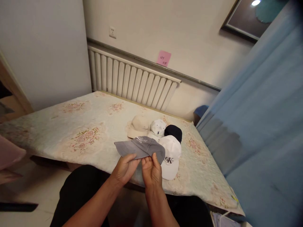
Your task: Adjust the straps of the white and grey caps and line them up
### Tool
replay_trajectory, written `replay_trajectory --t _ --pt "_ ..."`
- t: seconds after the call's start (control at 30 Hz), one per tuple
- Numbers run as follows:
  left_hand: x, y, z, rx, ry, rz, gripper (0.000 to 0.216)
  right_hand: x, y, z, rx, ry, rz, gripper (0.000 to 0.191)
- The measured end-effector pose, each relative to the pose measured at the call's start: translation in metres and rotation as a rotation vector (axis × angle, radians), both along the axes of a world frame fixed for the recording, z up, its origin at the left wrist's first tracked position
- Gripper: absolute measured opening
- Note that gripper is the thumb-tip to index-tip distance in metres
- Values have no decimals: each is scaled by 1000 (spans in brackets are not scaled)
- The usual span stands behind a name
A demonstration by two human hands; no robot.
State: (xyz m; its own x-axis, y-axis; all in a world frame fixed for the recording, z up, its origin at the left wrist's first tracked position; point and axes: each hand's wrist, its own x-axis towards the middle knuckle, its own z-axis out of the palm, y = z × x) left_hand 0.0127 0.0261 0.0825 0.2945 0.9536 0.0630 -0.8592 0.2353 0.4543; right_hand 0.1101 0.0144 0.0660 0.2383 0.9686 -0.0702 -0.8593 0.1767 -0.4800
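Observation:
A grey baseball cap [149, 148] with white lettering is held up in both hands, its brim pointing left. My left hand [126, 165] pinches the lower edge near the brim, thumb on top. With thumb and fingers, my right hand [151, 167] grips the lower rim of the crown. Behind the grey cap lie a beige cap [139, 125], a white cap with a small dark emblem [158, 127] and a black cap [174, 131]. A white cap with black "CK" lettering [172, 168] lies just right of it, partly covered.
The caps lie on a bed with a floral cover [94, 110]. A radiator [132, 78] and a pink note [163, 58] are at the wall behind. A blue curtain [260, 110] hangs at the right. At the left edge, part of another person [10, 154] shows.

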Motion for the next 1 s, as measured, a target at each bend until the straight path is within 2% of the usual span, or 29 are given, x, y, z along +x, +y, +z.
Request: replay_trajectory --t 0.13,0.27,0.4,0.63,0.73,0.83,1.0 --pt "4 -3 -3 5 76 -21 36 -7 1 -2 -1 -46 23 24" --pt "5 -7 -3 11 105 0 42 -7 2 -1 -89 -38 -4 22" --pt "0 -12 -2 84 103 -24 48 1 2 3 -145 22 -32 22" --pt "-18 -13 -1 191 58 -193 63 17 1 11 -119 89 -18 23" --pt "-25 -13 4 215 -22 -235 71 21 0 15 -162 122 3 19" --pt "-27 -11 7 219 -191 -246 81 25 -1 17 -217 137 34 17" --pt "-31 -3 -5 192 -381 -343 79 30 -2 16 -237 149 73 16"
